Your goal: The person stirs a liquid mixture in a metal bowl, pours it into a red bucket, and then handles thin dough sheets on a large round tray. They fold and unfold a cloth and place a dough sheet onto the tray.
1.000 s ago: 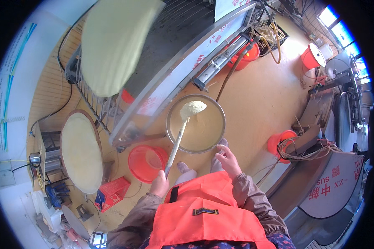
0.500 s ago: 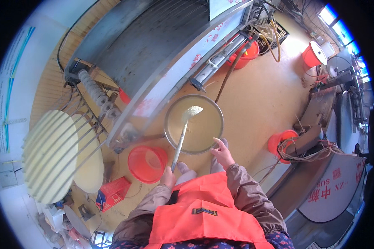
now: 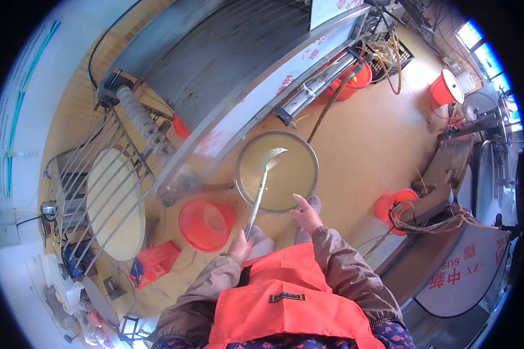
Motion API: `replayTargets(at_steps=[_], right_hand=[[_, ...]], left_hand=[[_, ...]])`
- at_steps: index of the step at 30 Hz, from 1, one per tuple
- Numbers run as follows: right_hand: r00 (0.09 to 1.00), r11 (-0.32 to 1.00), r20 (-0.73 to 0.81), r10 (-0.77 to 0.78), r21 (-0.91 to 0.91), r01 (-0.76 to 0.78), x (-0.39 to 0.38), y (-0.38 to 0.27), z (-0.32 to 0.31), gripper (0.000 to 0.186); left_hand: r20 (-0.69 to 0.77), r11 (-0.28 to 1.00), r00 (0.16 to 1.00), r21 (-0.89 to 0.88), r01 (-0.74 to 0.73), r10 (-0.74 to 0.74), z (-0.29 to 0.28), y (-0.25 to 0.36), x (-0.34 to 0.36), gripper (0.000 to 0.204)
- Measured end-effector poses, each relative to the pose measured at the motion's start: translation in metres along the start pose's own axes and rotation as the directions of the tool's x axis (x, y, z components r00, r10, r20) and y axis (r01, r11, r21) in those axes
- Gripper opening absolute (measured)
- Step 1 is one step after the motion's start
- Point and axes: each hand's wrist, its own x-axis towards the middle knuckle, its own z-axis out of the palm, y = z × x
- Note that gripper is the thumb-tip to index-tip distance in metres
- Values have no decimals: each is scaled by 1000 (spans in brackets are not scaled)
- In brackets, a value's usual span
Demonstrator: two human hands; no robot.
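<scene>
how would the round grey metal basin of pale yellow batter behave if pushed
The round grey metal basin would probably feel heavy, given its wide pool of pale yellow batter. That batter might slosh, the top being open.

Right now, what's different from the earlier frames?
Slatted rack swung left over the pale round sheet; the second pale sheet no longer shows separately. Ladle lost most of its heaped load. Left hand moved forward and right; right hand moved left toward the basin. Nothing grasped or released. Same: left hand's grip, basin, near red bucket in place.
</scene>
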Motion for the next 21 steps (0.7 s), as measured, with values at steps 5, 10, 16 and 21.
replayTargets(at_steps=[5, 10, 16, 21], right_hand=[[997, 980, 0, -72, -187, 71, 8, 5, 6, 68], [950, 772, -99, -296, -610, 177, 18, 0, 8, 79], [972, 541, -29, -231, -835, 103, 43, -30, -3, 82], [957, 433, -30, -289, -895, 103, 63, -40, -8, 81]], left_hand=[[196, 945, 979, -305, 116, -57, -13, 8, -9, 21], [479, 618, 877, -701, 356, 38, -45, 23, -39, 13], [646, 423, 745, -729, 538, 167, -91, 37, -69, 10], [707, 387, 677, -695, 607, 207, -116, 47, -81, 6]])
